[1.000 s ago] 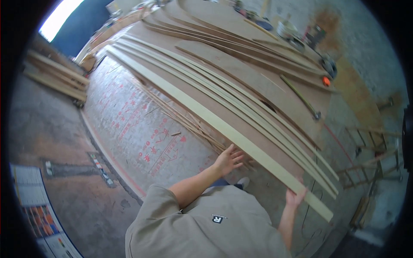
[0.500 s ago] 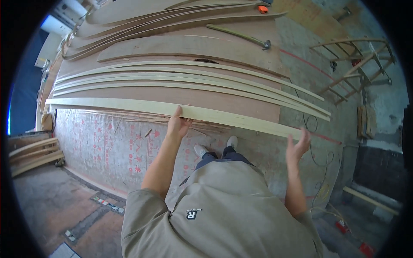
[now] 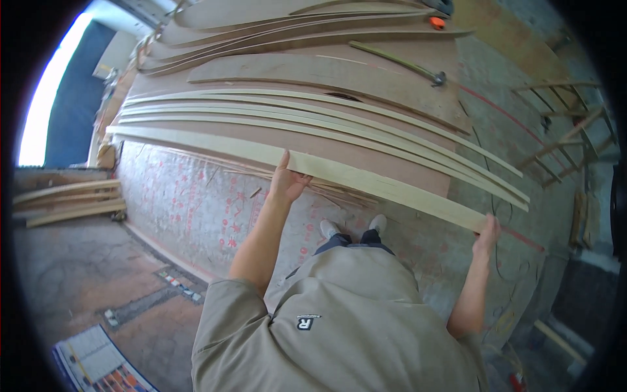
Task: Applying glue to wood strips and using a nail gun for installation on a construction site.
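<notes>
A long pale wooden strip (image 3: pixel 385 189) runs across in front of me, along the near edge of the plywood worktable (image 3: pixel 366 154). Near its middle my left hand (image 3: pixel 289 181) grips it, thumb on top and fingers under the near edge. At the strip's right end my right hand (image 3: pixel 487 234) is closed around it. The far left end reaches the table's left corner. Several narrower pale strips (image 3: pixel 313 121) lie side by side on the table just beyond, their right ends jutting past its edge.
Farther back lie a wide board (image 3: pixel 268 70), curved thin wooden strips (image 3: pixel 261 40), a hammer (image 3: pixel 405 64) and an orange tool (image 3: pixel 437 23). A wooden ladder-like frame (image 3: pixel 568 140) stands at the right. Thin wood strips (image 3: pixel 346 193) lie below the table's near edge; more timber (image 3: pixel 68 199) is stacked left.
My right hand, open beside the strip's right end before, has closed on that end. My left hand keeps its hold. The whole view has shifted, moving the scene rightward.
</notes>
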A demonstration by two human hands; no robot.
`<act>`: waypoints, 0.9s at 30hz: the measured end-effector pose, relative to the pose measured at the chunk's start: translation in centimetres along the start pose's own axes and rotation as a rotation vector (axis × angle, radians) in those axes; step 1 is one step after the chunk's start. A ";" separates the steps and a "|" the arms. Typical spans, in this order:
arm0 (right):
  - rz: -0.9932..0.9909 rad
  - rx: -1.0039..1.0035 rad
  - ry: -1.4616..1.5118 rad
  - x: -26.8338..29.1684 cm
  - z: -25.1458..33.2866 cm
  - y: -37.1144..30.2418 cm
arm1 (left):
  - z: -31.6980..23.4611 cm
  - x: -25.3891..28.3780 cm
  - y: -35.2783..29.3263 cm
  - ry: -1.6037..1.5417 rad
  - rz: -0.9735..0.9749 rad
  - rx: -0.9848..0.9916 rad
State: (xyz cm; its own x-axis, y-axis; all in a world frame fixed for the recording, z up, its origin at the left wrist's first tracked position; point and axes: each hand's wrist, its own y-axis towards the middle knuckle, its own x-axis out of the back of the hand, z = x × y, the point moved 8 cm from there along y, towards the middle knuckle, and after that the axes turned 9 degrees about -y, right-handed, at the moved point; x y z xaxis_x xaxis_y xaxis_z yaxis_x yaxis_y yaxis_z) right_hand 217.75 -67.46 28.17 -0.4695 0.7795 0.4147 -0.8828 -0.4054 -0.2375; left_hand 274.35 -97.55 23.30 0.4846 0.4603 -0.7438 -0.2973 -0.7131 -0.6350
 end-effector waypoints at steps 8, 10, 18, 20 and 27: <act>0.340 0.193 0.798 -1.0 4.7 -0.8 | -12.0 -1.0 -1.5 -0.198 -0.344 -0.427; 0.391 0.206 0.795 -1.5 5.6 -1.1 | -14.2 1.4 -0.1 -0.220 -0.231 -0.454; 0.515 0.113 0.306 1.4 4.8 -0.8 | -8.6 -1.6 1.1 -0.250 0.178 -0.387; 0.479 0.129 0.354 2.0 4.3 -0.3 | -7.3 -0.8 1.3 -0.152 0.101 -0.398; 0.496 0.060 0.175 1.4 -0.5 2.0 | -4.4 8.6 1.2 0.337 -0.466 -0.378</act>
State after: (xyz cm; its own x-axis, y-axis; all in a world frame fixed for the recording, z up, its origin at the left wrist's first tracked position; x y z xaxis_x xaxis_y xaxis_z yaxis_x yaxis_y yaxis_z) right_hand 215.34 -66.96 27.81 -0.8256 0.5531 0.1114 -0.5572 -0.7684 -0.3148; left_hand 281.76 -96.74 17.11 0.7401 0.6177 -0.2660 0.2819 -0.6440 -0.7112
